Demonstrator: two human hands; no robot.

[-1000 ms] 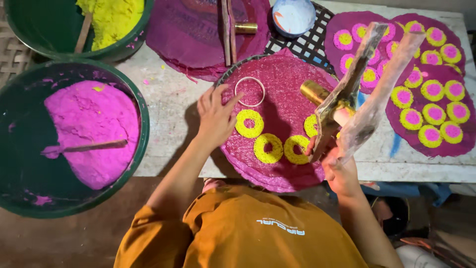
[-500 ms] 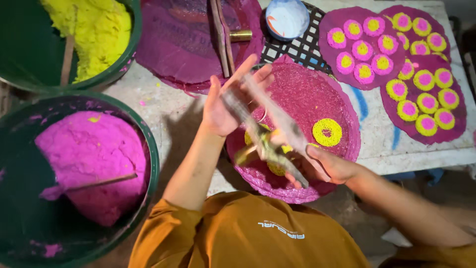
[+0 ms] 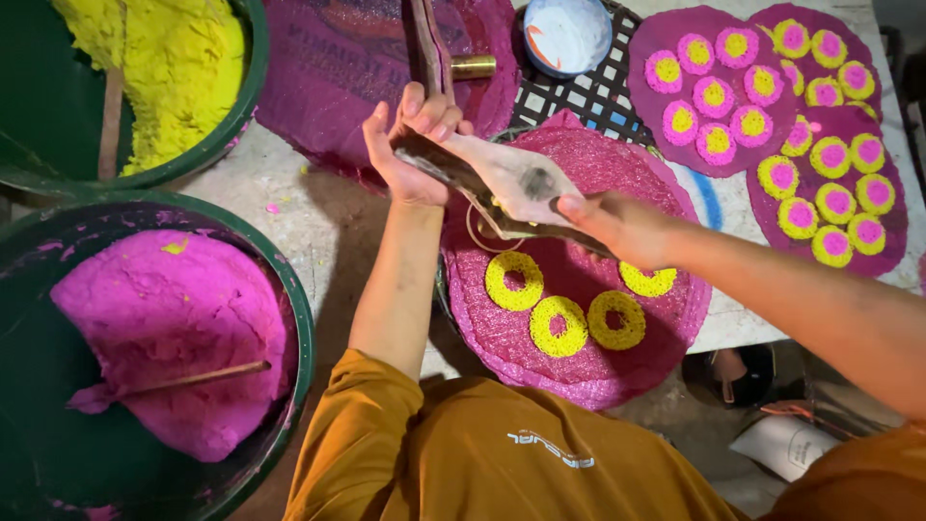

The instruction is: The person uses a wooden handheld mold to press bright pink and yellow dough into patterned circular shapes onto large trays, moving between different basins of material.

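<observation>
While both hands work above the round magenta mat (image 3: 579, 376), left hand (image 3: 410, 154) grip clamped on the upper end of a clear plastic piping bag (image 3: 502, 183), fingers curled round it. Right hand (image 3: 617, 227) grip clamped on the lower, narrow end of same bag, thumb on top. Bag slanted across, above the mat's upper half, smeared with yellow inside.

Counted on that mat: four yellow paste rings (image 3: 559, 326), one partly hidden under the right wrist; plus one thin bare ring outline (image 3: 477, 236) mostly hidden beneath the bag.

Two more magenta mats upper right (image 3: 666, 125), overlapping, loaded with filled discs (image 3: 714, 96), yellow-and-pink, roughly nineteen visible, exact count unclear at the frame edge.

Containers: two big dark green tubs at left. Lower tub (image 3: 289, 289) holds a mound of pink paste (image 3: 183, 328) with one wooden stick (image 3: 193, 378) lying in it. Upper tub (image 3: 246, 87) holds yellow paste (image 3: 174, 58), one more stick (image 3: 111, 116) standing in it. One small white bowl (image 3: 567, 34) on a black grid rack (image 3: 579, 101) at top, contents not readable.

One large purple woven sack cloth (image 3: 338, 68) at top centre, with a brass-coloured nozzle (image 3: 473, 68) lying on it. Grey stained worktop (image 3: 309, 222) under everything. Orange shirt (image 3: 482, 453) at bottom.
</observation>
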